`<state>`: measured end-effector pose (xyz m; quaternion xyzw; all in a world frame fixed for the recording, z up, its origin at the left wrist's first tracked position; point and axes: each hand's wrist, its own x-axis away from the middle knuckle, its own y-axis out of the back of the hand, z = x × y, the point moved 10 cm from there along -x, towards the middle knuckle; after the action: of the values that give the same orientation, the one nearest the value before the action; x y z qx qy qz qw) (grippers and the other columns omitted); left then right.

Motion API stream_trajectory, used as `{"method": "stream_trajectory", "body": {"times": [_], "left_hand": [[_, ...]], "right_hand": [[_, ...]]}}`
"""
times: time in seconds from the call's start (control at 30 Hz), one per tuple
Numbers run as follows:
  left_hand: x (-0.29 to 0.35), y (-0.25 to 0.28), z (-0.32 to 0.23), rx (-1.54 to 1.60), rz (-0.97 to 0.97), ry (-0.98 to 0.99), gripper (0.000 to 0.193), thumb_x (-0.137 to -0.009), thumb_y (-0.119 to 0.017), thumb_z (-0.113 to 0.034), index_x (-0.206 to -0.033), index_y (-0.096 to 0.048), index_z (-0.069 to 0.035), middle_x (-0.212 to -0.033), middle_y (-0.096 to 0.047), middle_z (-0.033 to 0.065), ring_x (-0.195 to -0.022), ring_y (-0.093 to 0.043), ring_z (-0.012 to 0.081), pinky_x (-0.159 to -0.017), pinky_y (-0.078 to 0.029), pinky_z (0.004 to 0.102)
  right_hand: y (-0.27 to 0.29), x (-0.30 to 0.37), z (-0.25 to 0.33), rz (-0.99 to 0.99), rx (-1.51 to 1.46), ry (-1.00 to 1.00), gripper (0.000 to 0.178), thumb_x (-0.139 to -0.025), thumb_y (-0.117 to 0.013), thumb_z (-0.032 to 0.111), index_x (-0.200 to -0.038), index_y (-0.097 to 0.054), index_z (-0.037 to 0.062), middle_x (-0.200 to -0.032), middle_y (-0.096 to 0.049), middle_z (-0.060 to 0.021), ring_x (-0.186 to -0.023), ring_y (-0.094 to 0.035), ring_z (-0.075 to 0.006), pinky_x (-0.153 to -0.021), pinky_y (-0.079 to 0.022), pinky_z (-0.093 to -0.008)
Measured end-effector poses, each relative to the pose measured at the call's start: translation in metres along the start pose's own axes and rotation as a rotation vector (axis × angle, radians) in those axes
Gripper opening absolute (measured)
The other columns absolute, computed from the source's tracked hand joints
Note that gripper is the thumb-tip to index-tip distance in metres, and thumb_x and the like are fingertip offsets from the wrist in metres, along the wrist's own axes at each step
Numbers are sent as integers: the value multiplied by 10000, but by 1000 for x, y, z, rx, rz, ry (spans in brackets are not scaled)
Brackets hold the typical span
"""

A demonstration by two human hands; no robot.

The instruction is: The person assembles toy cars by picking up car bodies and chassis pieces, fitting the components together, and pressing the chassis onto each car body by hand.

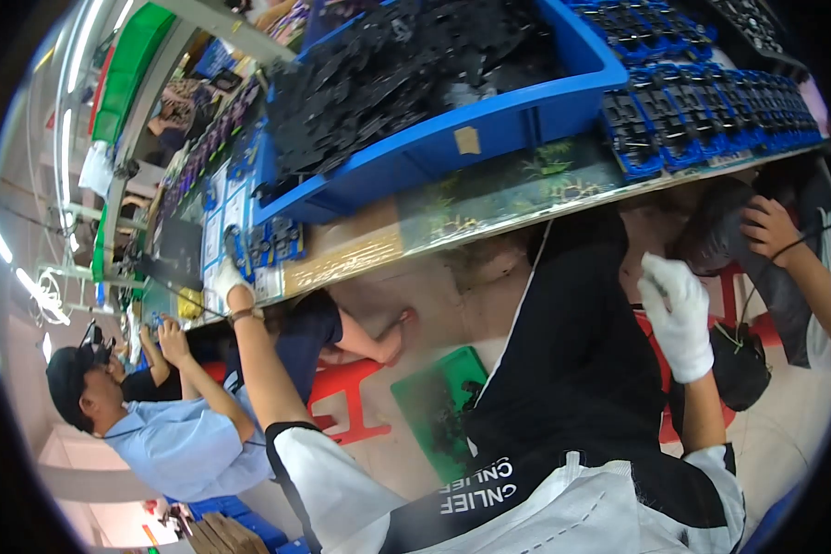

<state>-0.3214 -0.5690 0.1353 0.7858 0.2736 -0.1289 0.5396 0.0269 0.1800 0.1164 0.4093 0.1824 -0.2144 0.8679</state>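
Observation:
My left hand (225,278), in a white glove, reaches to the bench's edge at the left. Its fingers close on the lower end of a small dark elongated part (234,244), whose exact kind I cannot make out. Just right of it sit several blue holders with black pieces (275,242). My right hand (678,319), also gloved in white, hangs in the air below the bench at the right. Its fingers are loosely bent and apart from the thumb, with nothing visible in them.
A large blue bin (517,118) heaped with black plastic pieces (406,74) stands on the bench. Rows of blue holders with black parts (711,115) lie to its right. A co-worker in light blue (180,443) sits left; another person's hand (771,228) shows right. Below is a green tray (434,397).

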Motion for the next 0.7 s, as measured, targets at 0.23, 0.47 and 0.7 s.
{"method": "stream_trajectory", "body": {"times": [0.23, 0.47, 0.7], "left_hand": [[121, 54, -119, 596, -605, 225, 307, -915, -519, -140, -1152, -567, 50, -1119, -601, 160, -992, -563, 247, -915, -420, 348], [317, -1, -363, 1344, 191, 58, 339, -982, -433, -238, -1200, -495, 14, -1082, -584, 119, -975, -559, 172, -882, -454, 314], [467, -100, -530, 2060, 1573, 734, 812, -889, -233, -672, -1375, -323, -28, -1324, -448, 199, -1172, -470, 350, -1017, -373, 458]], "right_hand": [[19, -65, -10, -77, 159, -90, 384, -770, -693, 76, -1143, -605, 90, -745, -602, -90, -599, -579, -227, -563, -463, -309], [2, -83, -22, -123, 282, 49, 236, -803, -651, 103, -1036, -624, 80, -866, -675, -100, -729, -668, -258, -631, -509, -308], [17, -16, 1, -8, 97, 15, 263, -736, -648, -22, -979, -631, 77, -825, -649, -97, -727, -639, -272, -649, -502, -325]]}}
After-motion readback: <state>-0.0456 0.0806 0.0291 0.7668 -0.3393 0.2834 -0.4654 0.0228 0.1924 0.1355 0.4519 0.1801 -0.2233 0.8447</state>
